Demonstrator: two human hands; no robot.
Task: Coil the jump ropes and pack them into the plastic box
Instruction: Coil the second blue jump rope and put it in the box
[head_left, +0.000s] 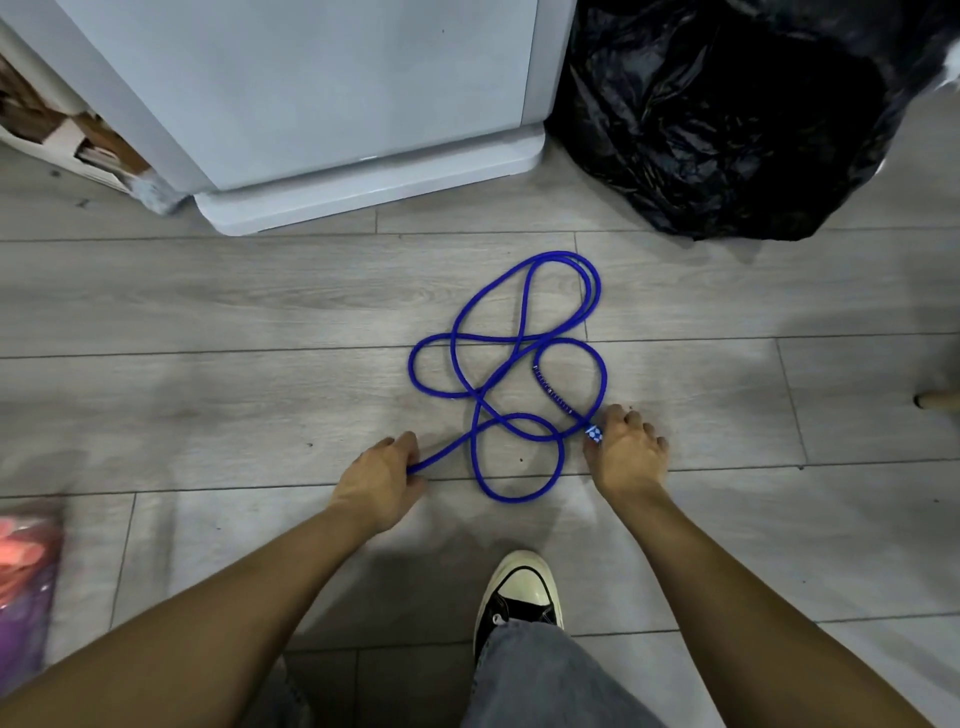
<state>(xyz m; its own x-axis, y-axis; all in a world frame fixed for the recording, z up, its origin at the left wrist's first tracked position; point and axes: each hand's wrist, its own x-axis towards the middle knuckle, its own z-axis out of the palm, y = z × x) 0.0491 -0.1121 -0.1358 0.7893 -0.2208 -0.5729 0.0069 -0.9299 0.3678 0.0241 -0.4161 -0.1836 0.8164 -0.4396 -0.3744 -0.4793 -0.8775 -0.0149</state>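
Underfoot: grey wood-look plank floor (208, 312), boards running left to right, soft shadows across it.
Far edge of the floor: a pale blue-grey cabinet (311, 104) stands on a rounded plinth; a crumpled black plastic bag (727, 119) sits just beside it on the right, bulging toward the middle of the floor.
Far left corner: a white shelf holding cardboard boxes (78, 135), partly cut off by the frame.
Left edge, near: a blurred pink and purple thing (26, 582); I cannot tell what it is.
Right edge: a pale rounded tip (935, 400) pokes in, too little of it showing to name.
Jump rope: the blue jump rope (506, 364) lies in loose crossing loops on the middle of the floor, between the cabinet and the person, well short of the bag. A dark ribbed section runs along one strand near the right hand.
Left hand: the left hand (382, 478) pinches a straight strand of the rope low to the floor, fingers curled round it.
Right hand: the right hand (626, 452) grips the rope's blue-and-white checkered handle (594, 434), mostly hidden under the fingers.
Near edge: a black-and-cream sneaker (519, 592) and a grey jeans leg (545, 675) stand between the forearms.
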